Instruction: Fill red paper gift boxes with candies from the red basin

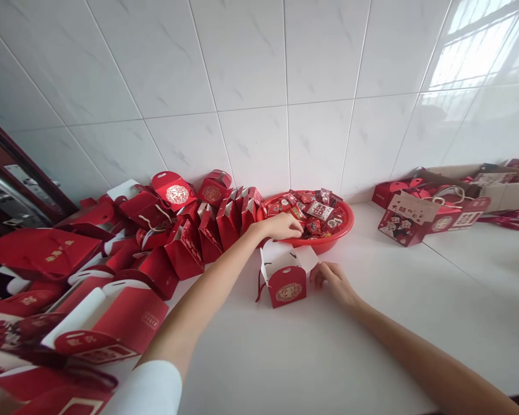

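A small red gift box [288, 286] stands upright with its white-lined flaps open, near the middle of the white surface. Just behind it is a red plastic basin [348, 223] full of small red wrapped packets [320, 211]. My left hand [284, 226] reaches over the basin's left front rim, its fingers bent down at the packets; what the fingertips hold, if anything, is hidden. At the box's right side, my right hand [331, 280] has its fingers pressed together at the flap and cord there.
Many red gift boxes [185, 248] crowd the left side, some open, some lying flat. More decorated boxes [404, 222] and an open cardboard carton [510, 195] stand at the back right. A tiled wall [251, 138] rises behind the basin.
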### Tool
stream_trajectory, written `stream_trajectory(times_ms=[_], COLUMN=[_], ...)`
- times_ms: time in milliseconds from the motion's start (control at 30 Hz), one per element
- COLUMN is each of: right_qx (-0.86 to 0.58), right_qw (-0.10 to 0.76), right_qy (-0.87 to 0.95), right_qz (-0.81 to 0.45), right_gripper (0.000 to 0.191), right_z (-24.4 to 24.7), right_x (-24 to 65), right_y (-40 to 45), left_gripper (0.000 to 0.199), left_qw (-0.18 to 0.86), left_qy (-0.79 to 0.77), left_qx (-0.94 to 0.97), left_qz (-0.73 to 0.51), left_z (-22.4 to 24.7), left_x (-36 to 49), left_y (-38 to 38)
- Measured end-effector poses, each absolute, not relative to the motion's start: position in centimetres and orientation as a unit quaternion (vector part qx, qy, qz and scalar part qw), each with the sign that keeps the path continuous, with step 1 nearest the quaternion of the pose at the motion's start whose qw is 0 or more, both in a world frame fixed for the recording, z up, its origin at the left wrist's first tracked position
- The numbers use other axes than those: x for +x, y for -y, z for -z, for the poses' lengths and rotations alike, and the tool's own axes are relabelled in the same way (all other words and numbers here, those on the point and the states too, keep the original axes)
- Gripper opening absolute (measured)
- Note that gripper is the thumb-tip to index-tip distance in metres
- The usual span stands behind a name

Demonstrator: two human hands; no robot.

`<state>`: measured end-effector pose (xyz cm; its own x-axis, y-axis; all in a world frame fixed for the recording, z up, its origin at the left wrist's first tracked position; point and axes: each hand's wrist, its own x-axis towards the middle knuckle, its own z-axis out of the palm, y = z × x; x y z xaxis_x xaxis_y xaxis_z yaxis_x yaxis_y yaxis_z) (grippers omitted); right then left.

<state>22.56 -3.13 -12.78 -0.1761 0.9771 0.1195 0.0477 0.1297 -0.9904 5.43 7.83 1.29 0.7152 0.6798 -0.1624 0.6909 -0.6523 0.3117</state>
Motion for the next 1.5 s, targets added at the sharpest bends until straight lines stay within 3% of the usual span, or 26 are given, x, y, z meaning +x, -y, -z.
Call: stream_trajectory(times_ms=[100, 300, 633, 967, 1500], right_qx=[-0.442, -0.447, -0.438, -0.44, -0.436], right_qw=[0.465, 0.454, 0.425, 0.415, 0.404], right_qy=[0.588, 0.591, 0.611, 0.624, 0.655], right_qz=[-0.492, -0.495, -0.503, -0.495, -0.467], right_gripper=[0.057, 0.055, 0.051, 0.046, 0.051], right_z=[12.9, 13.1, 13.4, 13.4, 13.4], right_x=[22.6, 22.5, 22.4, 22.3, 22.4], right_y=[3.1, 2.9, 3.1, 3.1, 2.9], left_gripper=[0.04, 0.063, 0.049, 0.06, 0.031], left_qw=[0.191, 0.14, 0.08, 0.106, 0.075], left_qy=[-0.35, -0.393, -0.421, -0.414, -0.391], left_qx=[0.905, 0.878, 0.855, 0.858, 0.879], left_qz=[0.147, 0.234, 0.293, 0.286, 0.262], left_z=[-0.3, 0.6, 0.5, 1.0, 1.6], left_x=[8.0, 10.7, 13.3, 12.5, 12.4], left_y=[-9.9, -11.5, -10.6, -11.2, -10.7])
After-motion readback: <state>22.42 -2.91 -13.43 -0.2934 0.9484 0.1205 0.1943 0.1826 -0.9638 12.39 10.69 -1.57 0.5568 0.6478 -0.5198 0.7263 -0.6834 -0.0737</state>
